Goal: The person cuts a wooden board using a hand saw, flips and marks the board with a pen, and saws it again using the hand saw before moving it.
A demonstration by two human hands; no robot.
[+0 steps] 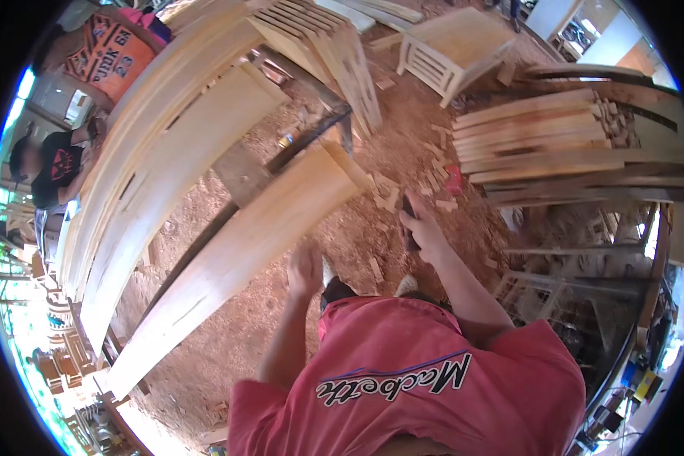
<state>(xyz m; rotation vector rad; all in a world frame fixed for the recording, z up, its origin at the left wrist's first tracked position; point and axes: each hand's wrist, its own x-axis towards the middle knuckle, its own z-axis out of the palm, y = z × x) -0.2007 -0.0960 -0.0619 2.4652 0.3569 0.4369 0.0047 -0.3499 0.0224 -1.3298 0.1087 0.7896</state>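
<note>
My right hand (424, 234) is closed around a dark, narrow object (410, 222), held upright over the floor beyond the board's right end; its kind cannot be made out. Slightly blurred, my left hand (305, 270) is by the near edge of a long pale wooden board (239, 239); its fingers look stretched out, and whether they touch the wood cannot be told. That board slants from the lower left up to the middle, lying across a dark support frame (300, 144). A small flat wood piece (240, 173) rests on the frame behind it.
More long boards (167, 152) lie stacked at the left, with two people (114, 57) beyond them. Slatted wooden parts (323, 49) and a small slatted table (452, 57) stand at the back. Stacked planks (532, 137) are at the right. Offcuts (441, 171) and sawdust cover the floor.
</note>
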